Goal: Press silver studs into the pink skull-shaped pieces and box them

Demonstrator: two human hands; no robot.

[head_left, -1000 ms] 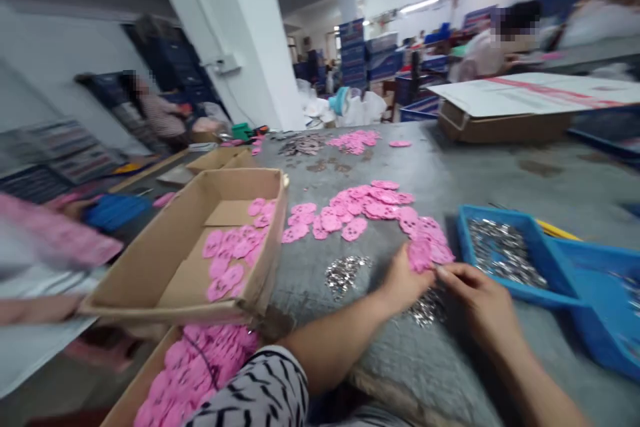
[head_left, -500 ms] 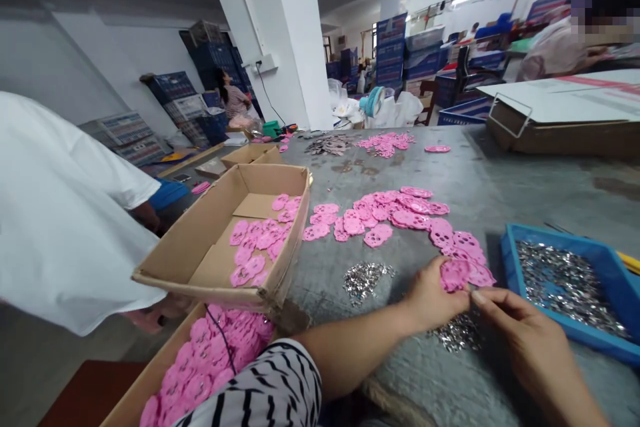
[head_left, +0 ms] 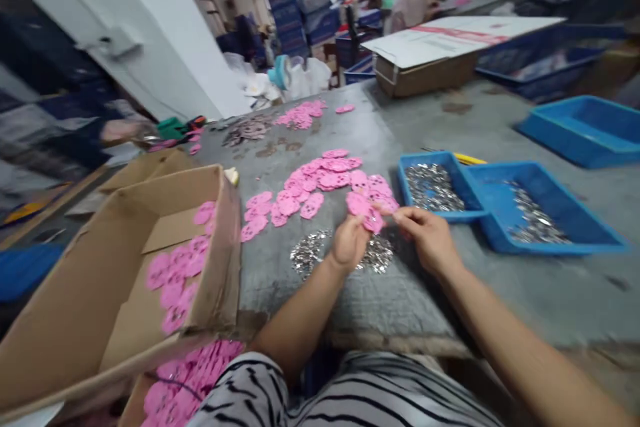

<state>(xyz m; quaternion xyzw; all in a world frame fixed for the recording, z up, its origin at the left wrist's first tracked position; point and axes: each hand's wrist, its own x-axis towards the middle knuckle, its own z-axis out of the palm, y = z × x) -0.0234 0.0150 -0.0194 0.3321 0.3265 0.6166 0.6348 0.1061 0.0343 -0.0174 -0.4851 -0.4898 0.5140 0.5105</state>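
Observation:
My left hand (head_left: 351, 241) is closed on a flat pink oval piece with holes (head_left: 373, 220), held up over the table. Just to its right, my right hand (head_left: 431, 239) has thumb and forefinger pinched together close to the piece's edge; whatever is between them is too small to make out. Loose pink pieces (head_left: 313, 205) lie spread on the table beyond my hands. Below and beside the left hand are two small heaps of shiny metal parts (head_left: 307, 253), one partly covered by that hand.
Two blue trays (head_left: 483, 215) with metal parts stand to the right, and another blue tray (head_left: 565, 140) sits farther off. At left is a cardboard box (head_left: 227, 260) with pink pieces, above another full of them. A white-topped carton (head_left: 415, 80) and a person (head_left: 403, 7) are behind.
The view has swung right, bringing more blue trays into sight and taking the white-shirted person at left out of it. My left hand still holds a pink piece; the right hand stays pinched beside it.

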